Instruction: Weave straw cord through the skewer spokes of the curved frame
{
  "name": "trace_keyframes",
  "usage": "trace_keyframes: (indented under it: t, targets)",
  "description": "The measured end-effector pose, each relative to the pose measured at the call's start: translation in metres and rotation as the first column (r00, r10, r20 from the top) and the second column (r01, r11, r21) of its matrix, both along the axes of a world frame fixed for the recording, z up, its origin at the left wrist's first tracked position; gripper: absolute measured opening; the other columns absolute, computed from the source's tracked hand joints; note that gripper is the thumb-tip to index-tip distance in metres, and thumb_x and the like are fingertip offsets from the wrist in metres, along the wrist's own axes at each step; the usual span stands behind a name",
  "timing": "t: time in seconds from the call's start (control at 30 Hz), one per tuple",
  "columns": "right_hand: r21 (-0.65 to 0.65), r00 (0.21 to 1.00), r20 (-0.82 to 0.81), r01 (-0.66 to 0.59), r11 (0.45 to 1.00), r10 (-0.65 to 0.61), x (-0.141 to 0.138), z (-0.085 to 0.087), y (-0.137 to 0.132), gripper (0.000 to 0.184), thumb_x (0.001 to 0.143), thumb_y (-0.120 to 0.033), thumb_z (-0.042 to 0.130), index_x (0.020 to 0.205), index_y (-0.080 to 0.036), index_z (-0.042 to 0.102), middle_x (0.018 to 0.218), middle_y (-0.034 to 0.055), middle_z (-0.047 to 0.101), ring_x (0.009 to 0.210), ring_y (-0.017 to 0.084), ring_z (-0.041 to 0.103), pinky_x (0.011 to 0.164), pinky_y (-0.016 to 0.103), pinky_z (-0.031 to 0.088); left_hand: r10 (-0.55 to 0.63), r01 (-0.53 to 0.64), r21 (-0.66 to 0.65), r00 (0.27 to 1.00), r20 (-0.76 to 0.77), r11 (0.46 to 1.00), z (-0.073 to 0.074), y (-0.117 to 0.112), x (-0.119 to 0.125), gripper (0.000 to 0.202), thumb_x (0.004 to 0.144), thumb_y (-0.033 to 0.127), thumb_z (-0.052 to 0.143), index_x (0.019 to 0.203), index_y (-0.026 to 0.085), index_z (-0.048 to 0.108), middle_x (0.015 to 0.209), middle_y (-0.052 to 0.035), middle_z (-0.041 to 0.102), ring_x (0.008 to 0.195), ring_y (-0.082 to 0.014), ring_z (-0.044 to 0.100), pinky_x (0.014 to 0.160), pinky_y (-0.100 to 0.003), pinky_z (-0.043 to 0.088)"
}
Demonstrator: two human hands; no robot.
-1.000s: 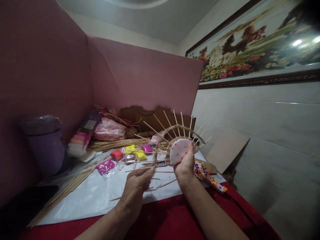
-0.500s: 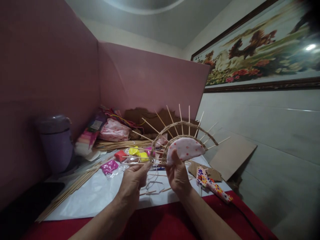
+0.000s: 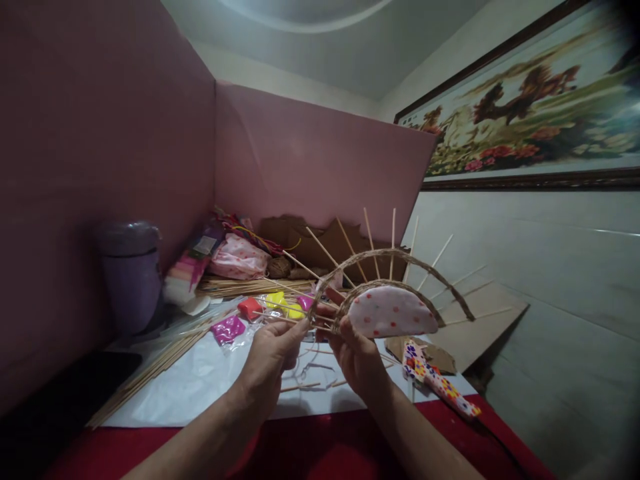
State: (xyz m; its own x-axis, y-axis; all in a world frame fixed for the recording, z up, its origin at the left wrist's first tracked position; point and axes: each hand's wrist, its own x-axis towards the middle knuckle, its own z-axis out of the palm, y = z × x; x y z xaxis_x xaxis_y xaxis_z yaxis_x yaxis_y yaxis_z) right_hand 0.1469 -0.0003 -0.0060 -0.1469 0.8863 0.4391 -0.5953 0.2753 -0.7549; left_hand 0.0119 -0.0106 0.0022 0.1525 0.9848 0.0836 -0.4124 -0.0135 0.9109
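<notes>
Both hands hold up a half-round craft piece [image 3: 393, 312], a padded polka-dot cloth center edged with twine, with thin wooden sticks fanning out from it. An outer arc of braided twine [image 3: 380, 254] crosses the sticks. My left hand [image 3: 273, 350] pinches the left end of this arc, thumb on top. Beside it, my right hand [image 3: 357, 357] grips the lower left edge of the piece, its thumb by the cloth and its other fingers behind the sticks. The sticks spread up and to both sides, their outer ends free.
On the white sheet [image 3: 170, 387] lie colored packets [image 3: 229, 329], cut stick pieces and a bundle of sticks [image 3: 165, 367]. A flower-patterned glue gun [image 3: 440, 380] rests at right near cardboard. A purple cup [image 3: 131, 280] stands at left; twine and cloth are at the back.
The craft piece has turned, its right side now lower and farther right. My right thumb has slid off the cloth's face toward its lower left edge, and fingers now show behind the sticks.
</notes>
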Motion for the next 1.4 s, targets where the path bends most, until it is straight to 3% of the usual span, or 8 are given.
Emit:
trace_keyframes:
  t: [0.2, 0.43, 0.63, 0.93, 1.2, 1.4]
  targets:
    - [-0.071, 0.997, -0.011, 0.079, 0.994, -0.08, -0.009, -0.003, -0.001, 0.02, 0.073, -0.024, 0.067, 0.091, -0.017, 0.068, 0.086, 0.0027, 0.067, 0.063, 0.01, 0.054, 0.056, 0.021, 0.047, 0.011, -0.011, 0.017, 0.999, -0.036, 1.0, -0.005, 0.002, 0.001, 0.042, 0.065, 0.044, 0.071, 0.05, 0.015, 0.044, 0.043, 0.0105, 0.023, 0.042, -0.0032, 0.013, 0.042, -0.022, 0.008]
    - [-0.138, 0.993, -0.051, 0.1, 0.985, -0.108, -0.011, -0.002, 0.0, 0.017, 0.071, -0.022, 0.067, 0.086, -0.015, 0.07, 0.085, 0.0034, 0.067, 0.065, 0.011, 0.056, 0.057, 0.022, 0.05, -0.013, 0.011, 0.066, 0.999, 0.034, 0.998, -0.007, 0.0, 0.002, 0.029, 0.068, 0.035, 0.067, 0.056, 0.014, 0.052, 0.046, 0.0089, 0.026, 0.044, -0.0043, 0.016, 0.043, -0.021, 0.011]
    - [-0.117, 0.994, -0.048, 0.095, 0.989, -0.101, -0.011, -0.001, -0.001, 0.019, 0.074, -0.022, 0.064, 0.09, -0.014, 0.069, 0.087, 0.0044, 0.067, 0.065, 0.011, 0.057, 0.06, 0.024, 0.052, 0.1, -0.083, 0.162, 0.99, -0.102, 0.983, -0.009, -0.001, 0.004, 0.018, 0.069, 0.03, 0.064, 0.066, 0.012, 0.066, 0.044, 0.0074, 0.033, 0.043, -0.0043, 0.023, 0.042, -0.019, 0.016]
    - [-0.117, 0.989, -0.129, 0.058, 0.991, -0.073, -0.012, 0.0, -0.002, 0.032, 0.073, -0.017, 0.065, 0.105, -0.019, 0.063, 0.094, 0.0035, 0.067, 0.067, 0.012, 0.06, 0.056, 0.022, 0.051, 0.277, -0.19, 0.34, 0.933, -0.229, 0.921, -0.004, -0.008, 0.005, 0.018, 0.07, 0.031, 0.064, 0.071, 0.015, 0.071, 0.046, 0.005, 0.045, 0.046, -0.007, 0.036, 0.044, -0.02, 0.028]
    - [-0.106, 0.996, -0.075, 0.048, 0.993, -0.056, -0.013, 0.003, -0.003, 0.023, 0.073, -0.019, 0.063, 0.095, -0.014, 0.067, 0.092, 0.0052, 0.069, 0.071, 0.014, 0.06, 0.06, 0.025, 0.051, 0.342, -0.229, 0.385, 0.904, -0.257, 0.894, -0.007, -0.004, 0.004, 0.015, 0.071, 0.029, 0.063, 0.072, 0.017, 0.072, 0.045, 0.005, 0.044, 0.044, -0.0078, 0.036, 0.042, -0.02, 0.028]
    - [-0.14, 0.996, -0.087, -0.012, 0.99, -0.001, -0.011, 0.0, -0.002, 0.014, 0.076, -0.022, 0.061, 0.085, -0.014, 0.068, 0.089, 0.0056, 0.07, 0.07, 0.014, 0.061, 0.064, 0.026, 0.05, 0.424, -0.232, 0.482, 0.839, -0.34, 0.845, -0.008, -0.005, 0.004, 0.014, 0.073, 0.027, 0.062, 0.075, 0.019, 0.073, 0.052, 0.0008, 0.057, 0.056, -0.0142, 0.054, 0.053, -0.022, 0.039]
